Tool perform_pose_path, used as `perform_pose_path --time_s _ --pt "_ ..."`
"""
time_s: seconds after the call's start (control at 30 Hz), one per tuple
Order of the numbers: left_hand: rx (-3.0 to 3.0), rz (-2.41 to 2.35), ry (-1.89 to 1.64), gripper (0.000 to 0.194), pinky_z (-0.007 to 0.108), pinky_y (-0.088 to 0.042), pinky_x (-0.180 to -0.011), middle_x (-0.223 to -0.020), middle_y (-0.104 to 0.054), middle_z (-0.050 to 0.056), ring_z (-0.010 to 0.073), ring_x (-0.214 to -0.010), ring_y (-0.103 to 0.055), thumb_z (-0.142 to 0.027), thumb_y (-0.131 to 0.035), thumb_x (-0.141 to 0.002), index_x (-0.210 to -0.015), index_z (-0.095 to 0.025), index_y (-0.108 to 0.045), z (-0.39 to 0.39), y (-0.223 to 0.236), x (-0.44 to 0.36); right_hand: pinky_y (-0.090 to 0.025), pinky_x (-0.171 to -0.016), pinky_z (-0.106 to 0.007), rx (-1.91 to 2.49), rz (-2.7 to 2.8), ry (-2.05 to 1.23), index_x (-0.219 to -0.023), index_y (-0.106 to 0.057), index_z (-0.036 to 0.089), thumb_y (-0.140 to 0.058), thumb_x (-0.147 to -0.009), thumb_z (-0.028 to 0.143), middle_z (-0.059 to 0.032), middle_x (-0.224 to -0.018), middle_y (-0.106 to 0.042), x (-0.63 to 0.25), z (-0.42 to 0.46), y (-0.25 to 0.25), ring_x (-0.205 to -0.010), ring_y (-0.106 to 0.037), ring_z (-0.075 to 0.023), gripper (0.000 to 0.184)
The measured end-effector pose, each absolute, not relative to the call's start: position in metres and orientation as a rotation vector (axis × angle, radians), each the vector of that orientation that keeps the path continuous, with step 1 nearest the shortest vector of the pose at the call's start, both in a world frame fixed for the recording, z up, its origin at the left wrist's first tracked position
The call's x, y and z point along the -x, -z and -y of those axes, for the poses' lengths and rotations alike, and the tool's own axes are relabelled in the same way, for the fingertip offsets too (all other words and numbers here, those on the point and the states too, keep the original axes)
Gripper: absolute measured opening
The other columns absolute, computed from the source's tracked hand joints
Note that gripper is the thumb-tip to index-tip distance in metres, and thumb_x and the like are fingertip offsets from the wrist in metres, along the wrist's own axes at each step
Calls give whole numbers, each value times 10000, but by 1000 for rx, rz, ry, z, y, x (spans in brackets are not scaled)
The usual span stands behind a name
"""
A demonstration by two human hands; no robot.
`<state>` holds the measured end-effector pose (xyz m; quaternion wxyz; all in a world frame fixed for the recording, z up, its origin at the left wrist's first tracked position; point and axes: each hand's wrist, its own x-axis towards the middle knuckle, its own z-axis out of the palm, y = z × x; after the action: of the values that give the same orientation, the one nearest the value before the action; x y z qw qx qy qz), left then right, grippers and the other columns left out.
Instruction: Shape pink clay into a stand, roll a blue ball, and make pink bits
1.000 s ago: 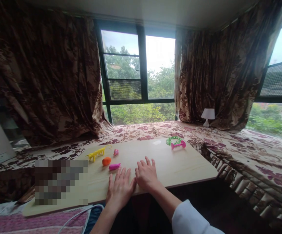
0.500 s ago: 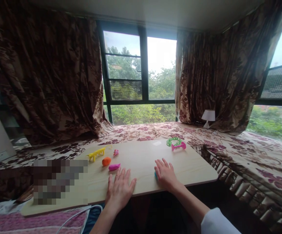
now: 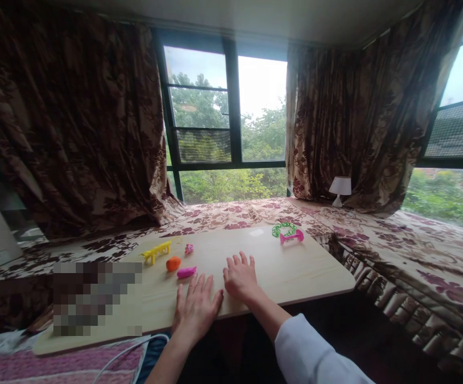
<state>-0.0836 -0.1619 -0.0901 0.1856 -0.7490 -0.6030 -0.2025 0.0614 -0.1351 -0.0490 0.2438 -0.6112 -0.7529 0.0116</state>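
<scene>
My left hand (image 3: 195,308) lies palm down on the pale wooden tabletop (image 3: 299,272), fingers stretched out, just below a bright pink oblong toy (image 3: 186,272). To its right, my right hand (image 3: 241,278) rests palm down with its fingers curled. A small blue object showed under this hand earlier; it is now hidden, and its former spot is bare. Beyond the left hand are an orange rounded lump (image 3: 173,263), a yellow long-bodied toy figure (image 3: 157,252) and a small pink figure (image 3: 188,249). A pink dumbbell-shaped toy (image 3: 292,237) lies against a green chain-like ring (image 3: 281,230) at the far right.
A blurred patch (image 3: 95,298) covers the table's left part. Behind stands a ledge with flowered cloth (image 3: 239,213), bearing a small white lamp (image 3: 339,191) under the window. A white cable (image 3: 123,352) runs near the front left edge.
My right hand has slid left across the table, closer to my left hand. The blue object no longer shows. My left hand has stayed in place.
</scene>
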Motion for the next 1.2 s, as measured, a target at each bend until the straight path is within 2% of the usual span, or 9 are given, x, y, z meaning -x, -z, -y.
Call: perform_pose_path --time_s 0.13,0.3,0.5,0.6,0.9,0.97,1.03,1.13,1.2 --pt "2120 1696 583 514 587 -149 -1010 -1297 -474 153 314 -1273 -293 -466 -318 -841 -1211 -163 -507 162 91 85 -119 -992 -549 1789 2006 -116 -1250 -437 166 -274 -879 478 -143 -1320 -411 -79 109 47 -1286 -196 -300 511" --pt "2123 1722 604 511 563 -138 -1023 -1307 -465 148 306 -1281 -279 -453 -334 -835 -1222 -163 -499 162 90 85 -198 -970 -537 1821 2009 -160 -1226 -467 244 -253 -890 473 -95 -1352 -389 -115 118 52 -1285 -227 -278 459" --pt "2110 1767 561 511 530 -123 -1037 -1321 -456 122 280 -1293 -261 -454 -325 -836 -1234 -178 -487 164 88 82 -109 -1044 -430 1670 2090 -73 -1320 -339 286 -221 -918 334 1 -1407 -324 -127 176 61 -1323 -144 -184 422" --pt "2123 1766 544 517 540 -129 -1029 -1325 -451 125 284 -1290 -266 -462 -312 -840 -1232 -175 -488 164 88 82 -94 -1050 -414 1560 2135 12 -1302 -366 272 -303 -884 271 6 -1430 -275 -111 191 65 -1328 -124 -197 423" --pt "2120 1719 569 519 555 -158 -1016 -1306 -470 138 300 -1273 -293 -477 -321 -839 -1218 -172 -501 161 90 84 -98 -1031 -495 1599 2073 136 -1090 -549 185 -360 -891 360 -92 -1247 -497 -67 140 53 -1290 -208 -264 327" --pt "2114 1718 580 509 549 -164 -1017 -1300 -476 138 303 -1273 -293 -468 -333 -836 -1210 -172 -510 162 89 84 -143 -1016 -520 1640 2044 133 -1073 -559 169 -378 -891 392 -107 -1211 -512 -72 127 52 -1268 -248 -281 340" --pt "2111 1710 595 501 548 -163 -1018 -1300 -475 141 307 -1272 -292 -454 -344 -834 -1208 -166 -513 163 89 84 -269 -970 -516 1688 2011 131 -1085 -547 163 -428 -884 386 -98 -1186 -517 -81 118 51 -1191 -370 -272 323" --pt "2110 1712 607 499 546 -147 -1023 -1307 -467 145 306 -1275 -286 -434 -351 -834 -1220 -155 -501 165 88 84 -451 -826 -419 1759 1961 121 -1125 -507 162 -494 -869 317 -77 -1150 -520 -99 116 52 -987 -535 -204 300" --pt "2108 1726 606 497 538 -136 -1029 -1311 -463 140 296 -1280 -280 -427 -355 -832 -1226 -158 -494 166 87 83 -462 -811 -408 1791 1944 104 -1140 -496 163 -507 -863 305 -76 -1160 -511 -111 122 53 -967 -545 -195 311"
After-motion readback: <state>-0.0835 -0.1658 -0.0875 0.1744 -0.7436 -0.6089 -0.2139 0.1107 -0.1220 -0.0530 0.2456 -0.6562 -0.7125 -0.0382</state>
